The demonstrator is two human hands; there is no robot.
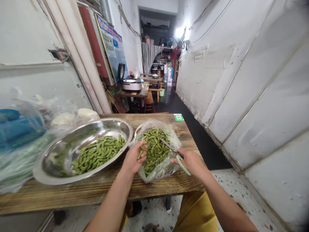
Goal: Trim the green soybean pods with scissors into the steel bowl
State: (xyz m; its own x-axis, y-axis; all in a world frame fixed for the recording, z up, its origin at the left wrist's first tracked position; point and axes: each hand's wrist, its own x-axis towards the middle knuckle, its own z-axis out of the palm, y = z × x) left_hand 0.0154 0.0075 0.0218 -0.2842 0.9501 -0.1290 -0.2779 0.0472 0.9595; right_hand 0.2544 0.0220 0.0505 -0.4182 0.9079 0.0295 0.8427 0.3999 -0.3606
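A clear plastic bag (174,137) lies spread open on the wooden table, filled with green edamame pods (155,146). My left hand (135,157) is at the bag's left side, its fingers curled round a few pods. In my right hand (190,162) is a pair of scissors (180,158) with pale green handles. The scissor blades point up and left over the pods in the bag. Left of the bag stands a wide steel basin (130,129) with a layer of edamame pods (98,154) on its bottom.
Plastic bags (21,135) crowd the table's left end beside the basin. A QR code card (178,117) lies at the far right corner of the wooden table (108,190). Beyond it, a rice cooker (131,85) stands on another table. A white wall (241,80) runs along the right.
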